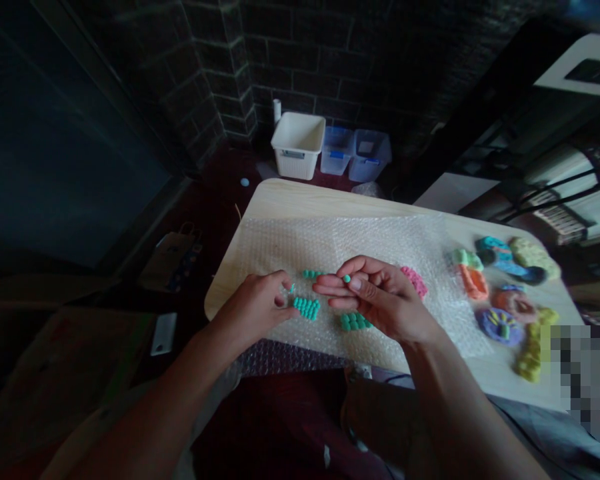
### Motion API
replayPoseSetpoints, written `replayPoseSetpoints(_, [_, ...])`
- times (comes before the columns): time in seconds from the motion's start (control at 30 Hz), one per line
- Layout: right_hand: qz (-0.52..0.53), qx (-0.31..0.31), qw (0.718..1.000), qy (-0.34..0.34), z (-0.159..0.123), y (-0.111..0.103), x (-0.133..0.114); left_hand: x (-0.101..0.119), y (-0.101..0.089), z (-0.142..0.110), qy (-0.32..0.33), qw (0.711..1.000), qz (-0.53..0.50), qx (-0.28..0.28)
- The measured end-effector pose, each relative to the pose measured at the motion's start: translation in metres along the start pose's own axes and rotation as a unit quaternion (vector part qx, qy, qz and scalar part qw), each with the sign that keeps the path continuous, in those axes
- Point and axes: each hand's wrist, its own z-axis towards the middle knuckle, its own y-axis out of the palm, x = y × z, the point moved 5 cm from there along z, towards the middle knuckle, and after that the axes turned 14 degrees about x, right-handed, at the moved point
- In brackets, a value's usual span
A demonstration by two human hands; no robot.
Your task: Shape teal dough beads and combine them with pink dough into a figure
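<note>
My right hand [385,300] is turned partly palm up and holds a small green clay ball [347,279] between the thumb and the fingers. To its left, my left hand [263,303] is held over the bubble wrap with thumb and forefinger curved apart. Just beyond its fingertips lies a cluster of green clay balls [307,308] set in rows. A second block of green balls [355,322] sits below my right hand, partly hidden by it. A short row of green balls [311,273] shows between the hands. Behind my right wrist lies a pink bumpy piece [414,282].
Bubble wrap [280,247] covers much of the pale wooden table [300,197]. Several coloured clay-like pieces stand at the right, among them a purple disc [500,327] and an orange-and-green piece [473,277]. On the floor beyond are a white bin [299,147] and clear boxes [370,157].
</note>
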Motion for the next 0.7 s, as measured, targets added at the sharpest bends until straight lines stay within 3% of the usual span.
replayPoseSetpoints(0.13, [-0.010,-0.001,1.000,-0.017,0.002,-0.002,0.000,-0.004,-0.007,0.002,-0.007,1.000,-0.003,0.022])
replayPoseSetpoints(0.4, [-0.013,0.128,0.989,-0.067,0.017,-0.031,0.000,-0.013,-0.008,0.004,0.008,0.999,0.037,0.017])
replayPoseSetpoints(0.7, [-0.036,0.161,0.984,-0.072,0.018,-0.035,-0.001,-0.009,-0.008,0.005,-0.003,0.999,0.035,0.003])
